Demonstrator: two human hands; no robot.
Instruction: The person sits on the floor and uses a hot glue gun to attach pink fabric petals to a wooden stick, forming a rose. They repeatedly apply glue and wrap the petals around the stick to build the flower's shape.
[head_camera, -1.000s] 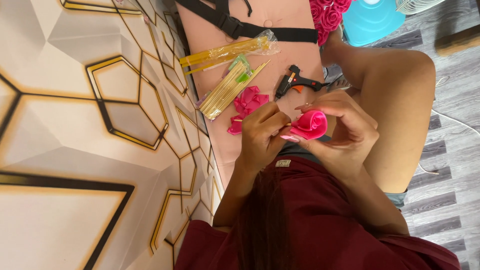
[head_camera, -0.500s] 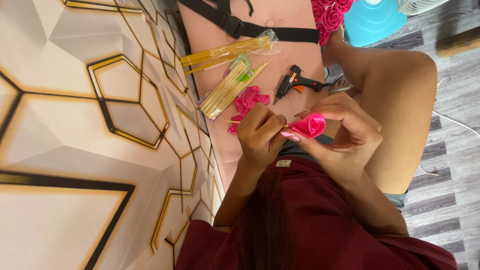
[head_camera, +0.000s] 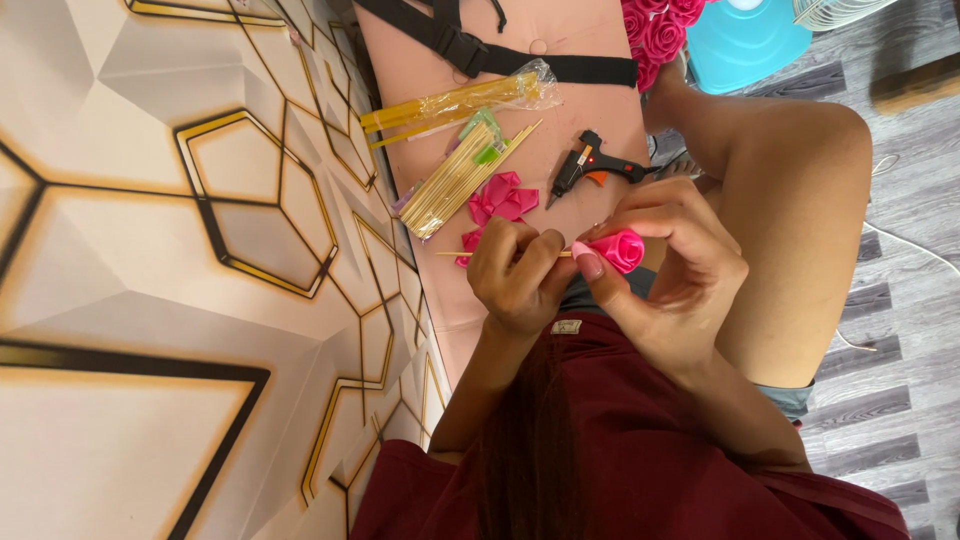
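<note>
My left hand (head_camera: 515, 275) pinches a thin wooden skewer (head_camera: 452, 254) that lies level and points left. My right hand (head_camera: 680, 265) wraps a small pink ribbon rose (head_camera: 620, 250) on the skewer's other end, thumb pressed against its side. Both hands hover above a pink padded surface (head_camera: 590, 105), close to my maroon shirt. Just beyond my hands on that surface lie loose pink ribbon petals (head_camera: 505, 198), a bundle of skewers (head_camera: 462, 182) and a black and orange glue gun (head_camera: 590, 165).
A clear bag of yellow sticks (head_camera: 455, 100) and a black strap (head_camera: 500, 55) lie farther up the pad. Finished pink roses (head_camera: 660, 25) and a blue plastic object (head_camera: 750, 40) sit at the top. A hexagon-patterned wall (head_camera: 200, 250) fills the left; my bare knee (head_camera: 800, 200) is at the right.
The rose has been turned a little on the skewer between my right fingers. Both hands stay in nearly the same place.
</note>
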